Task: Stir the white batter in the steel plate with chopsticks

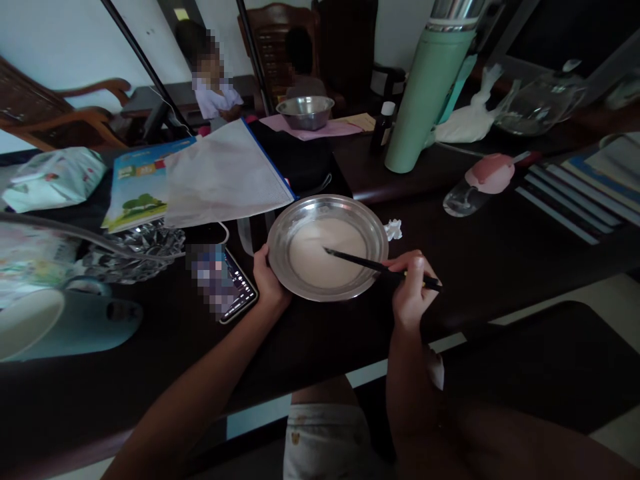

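A wide metal bowl [280, 257] stands on the dark table in front of me, with a pale, creamy liquid [313, 260] in it. My left hand [270, 280] grips the bowl's left side, thumb at the rim and the other fingers hidden beneath. In my right hand [413, 283] are dark chopsticks [363, 259], held slantwise over the right rim. Their tips dip into the liquid near its middle; whether there are one or two sticks is hard to make out. A crumpled white tissue [393, 229] lies just beyond the bowl's right edge.
A lit phone [233, 290] lies left of the bowl, near a glass dish [135, 253] and a blue mug [85, 320]. Behind are a zip folder [230, 177], a green thermos [430, 100] and another metal bowl [306, 115]. A pink-lidded cup [480, 183] lies right. Two people sit beyond.
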Demonstrator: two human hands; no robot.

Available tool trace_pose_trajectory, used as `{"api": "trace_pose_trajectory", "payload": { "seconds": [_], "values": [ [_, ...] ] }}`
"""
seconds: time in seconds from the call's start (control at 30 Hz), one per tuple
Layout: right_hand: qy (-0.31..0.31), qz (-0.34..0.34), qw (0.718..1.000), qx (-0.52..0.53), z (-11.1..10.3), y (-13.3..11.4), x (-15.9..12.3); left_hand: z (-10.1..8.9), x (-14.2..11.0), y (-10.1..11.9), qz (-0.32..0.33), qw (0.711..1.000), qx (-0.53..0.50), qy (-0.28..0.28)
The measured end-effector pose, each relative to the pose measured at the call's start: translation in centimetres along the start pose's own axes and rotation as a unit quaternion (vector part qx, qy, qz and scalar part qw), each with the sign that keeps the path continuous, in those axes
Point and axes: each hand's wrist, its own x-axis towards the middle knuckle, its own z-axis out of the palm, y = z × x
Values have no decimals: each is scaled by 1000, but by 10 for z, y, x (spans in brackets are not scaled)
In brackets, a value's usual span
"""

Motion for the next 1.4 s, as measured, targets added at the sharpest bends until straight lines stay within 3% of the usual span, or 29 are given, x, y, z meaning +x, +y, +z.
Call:
{"api": "trace_pose_trajectory", "payload": {
  "seconds": [0.07, 0.2, 0.4, 0.6, 0.8, 0.97, 1.07, 1.17, 1.33, 1.4],
  "values": [
    [-1, 4, 1000, 24, 0, 0, 0, 0, 0, 1, -3, 1000, 1, 5],
    [-91, -7, 996, -11, 0, -1, 1, 3, -2, 3, -12, 1000, 0, 13],
    [-4, -7, 1000, 2, 0, 1, 0, 6, -4, 4, -16, 1000, -7, 22],
    [-117, -18, 993, -21, -1, 0, 2, 8, -5, 5, -12, 999, -26, 26],
    [-8, -2, 1000, -5, -1, 1, 0, 7, -5, 6, -21, 999, -13, 21],
    [-89, -1, 996, -26, -1, 2, 1, 4, -2, 3, -11, 1000, -8, 21],
    [-36, -12, 998, -54, -1, 1, 1, 3, -1, 1, -12, 1000, -6, 13],
    [6, -11, 1000, 5, -1, 1, -2, 2, -1, 1, -15, 1000, -4, 4],
    [-72, 5, 997, -8, -1, 0, -3, 3, -3, 2, -7, 1000, 2, 13],
    [-54, -10, 998, -43, -1, 0, -2, 4, -5, 3, -10, 1000, 1, 15]
  ]
}}
